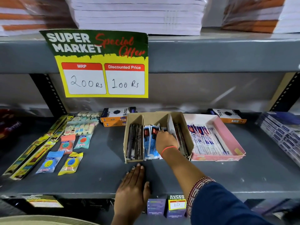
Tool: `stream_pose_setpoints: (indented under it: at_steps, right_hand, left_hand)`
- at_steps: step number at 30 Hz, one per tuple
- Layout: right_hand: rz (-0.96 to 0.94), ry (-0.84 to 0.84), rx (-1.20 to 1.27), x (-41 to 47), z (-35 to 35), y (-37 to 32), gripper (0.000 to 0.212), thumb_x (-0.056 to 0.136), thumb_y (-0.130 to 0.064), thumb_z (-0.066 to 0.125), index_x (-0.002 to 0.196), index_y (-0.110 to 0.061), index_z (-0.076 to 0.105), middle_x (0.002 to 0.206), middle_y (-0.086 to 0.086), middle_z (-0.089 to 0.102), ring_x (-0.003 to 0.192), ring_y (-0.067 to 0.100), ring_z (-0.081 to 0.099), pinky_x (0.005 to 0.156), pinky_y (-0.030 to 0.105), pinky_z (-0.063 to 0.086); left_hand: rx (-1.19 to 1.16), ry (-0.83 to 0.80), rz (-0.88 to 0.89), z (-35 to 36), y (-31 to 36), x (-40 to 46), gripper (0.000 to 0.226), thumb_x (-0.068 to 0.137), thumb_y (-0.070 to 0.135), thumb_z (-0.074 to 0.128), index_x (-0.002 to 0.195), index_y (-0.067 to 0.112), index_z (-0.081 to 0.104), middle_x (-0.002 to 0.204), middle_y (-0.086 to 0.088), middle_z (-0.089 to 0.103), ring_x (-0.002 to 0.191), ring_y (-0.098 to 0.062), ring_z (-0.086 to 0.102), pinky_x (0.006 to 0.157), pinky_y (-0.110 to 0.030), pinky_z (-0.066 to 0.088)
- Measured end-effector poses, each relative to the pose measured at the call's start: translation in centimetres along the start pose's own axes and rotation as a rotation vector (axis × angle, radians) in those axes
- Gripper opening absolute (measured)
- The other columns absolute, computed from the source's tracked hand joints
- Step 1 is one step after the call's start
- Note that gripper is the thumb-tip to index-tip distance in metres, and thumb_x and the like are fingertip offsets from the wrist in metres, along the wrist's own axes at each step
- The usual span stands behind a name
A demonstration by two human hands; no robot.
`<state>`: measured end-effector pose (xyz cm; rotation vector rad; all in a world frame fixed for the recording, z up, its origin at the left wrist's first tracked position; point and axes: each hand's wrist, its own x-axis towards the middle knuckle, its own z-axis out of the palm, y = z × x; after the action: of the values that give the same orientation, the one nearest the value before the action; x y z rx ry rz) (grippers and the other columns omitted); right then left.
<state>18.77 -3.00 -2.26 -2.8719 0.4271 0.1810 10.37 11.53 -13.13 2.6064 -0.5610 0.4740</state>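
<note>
A brown cardboard box [186, 127] with three compartments stands on the grey shelf [100, 168]. Its middle compartment holds blue and white pen packets [150, 140]. My right hand [165, 140] reaches into that compartment, fingers curled down among the packets; whether it grips one is hidden. Dark packets [134, 142] fill the left compartment. My left hand [133, 184] lies flat on the shelf just in front of the box, fingers straight.
A pink tray [227, 135] of pen packets sits right of the box. Orange pen boxes [113, 119] stand behind. Sharpener packets [71, 163] and long ruler packs [32, 153] lie at the left. A yellow price sign [103, 65] hangs from the upper shelf.
</note>
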Motion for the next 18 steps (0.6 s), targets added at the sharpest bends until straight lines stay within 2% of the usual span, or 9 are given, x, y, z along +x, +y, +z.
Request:
stream_pose_setpoints:
  at_steps: [4,8,12,14,18]
  right_hand:
    - [-0.05,0.033,-0.14,-0.2,0.2,-0.6,0.039,0.093,0.003,0.039,0.13,0.005,0.05,0.14,0.025,0.043,0.117,0.036,0.058,0.091,0.043,0.053]
    - [-0.182,0.02,-0.111,-0.6,1.6,-1.5,0.041,0.093,-0.001,0.038,0.132,0.003,0.048,0.141,0.022,0.042,0.128,0.036,0.045,0.099,0.044,0.047]
    - [-0.168,-0.131,-0.021,-0.3,3.6,-0.5,0.051,0.096,-0.009,0.034,0.143,0.006,0.026,0.152,0.022,0.027,0.144,0.035,0.021,0.114,0.045,0.033]
    - [-0.141,-0.136,-0.022,0.0,3.9,0.5,0.054,0.097,-0.012,0.032,0.146,0.007,0.018,0.153,0.023,0.024,0.145,0.034,0.018,0.116,0.044,0.03]
    - [-0.169,-0.095,-0.006,-0.1,3.7,0.9,0.055,0.094,-0.006,0.031,0.146,0.008,0.017,0.152,0.024,0.025,0.145,0.034,0.019,0.117,0.043,0.029]
  left_hand:
    - [-0.001,0.017,-0.003,0.2,-0.1,0.0,0.051,0.091,0.035,0.032,0.109,0.002,0.066,0.112,-0.015,0.066,0.097,-0.027,0.064,0.094,-0.03,0.033]
    - [0.003,0.015,-0.012,0.4,-0.1,0.1,0.049,0.08,0.031,0.04,0.109,0.001,0.066,0.111,-0.016,0.066,0.096,-0.027,0.065,0.094,-0.03,0.032]
    - [0.014,0.012,-0.001,0.3,0.0,0.1,0.049,0.082,0.031,0.039,0.109,0.0,0.065,0.112,-0.016,0.065,0.098,-0.028,0.064,0.097,-0.03,0.03]
    - [0.02,-0.003,-0.003,0.3,0.0,0.1,0.052,0.091,0.035,0.03,0.111,0.001,0.064,0.112,-0.016,0.065,0.1,-0.028,0.063,0.1,-0.028,0.027]
    - [0.026,-0.016,-0.009,0.3,-0.1,0.2,0.049,0.085,0.032,0.038,0.111,0.001,0.064,0.114,-0.015,0.065,0.101,-0.028,0.063,0.099,-0.028,0.028]
